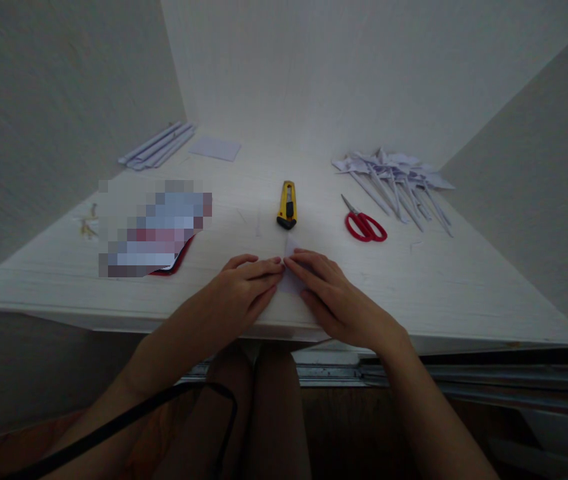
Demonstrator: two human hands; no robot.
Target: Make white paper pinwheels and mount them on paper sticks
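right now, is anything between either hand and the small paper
Nothing visible: the right hand is on the paper, and the left hand's fingertips are at its left edge. The cutter lies beyond it, not between.

On a white tabletop (464,287), the fingertips of the left hand (251,287) and right hand (331,290) come together at a small white paper (291,283), the right hand's fingers lying over it. Just beyond lies a yellow cutter (289,207), with red-handled scissors (361,216) and stemmed paper shapes (394,170) to its right. Leftward are a partly blurred, red-edged device (183,257), rolled paper sticks (159,148) and a flat paper piece (215,148).
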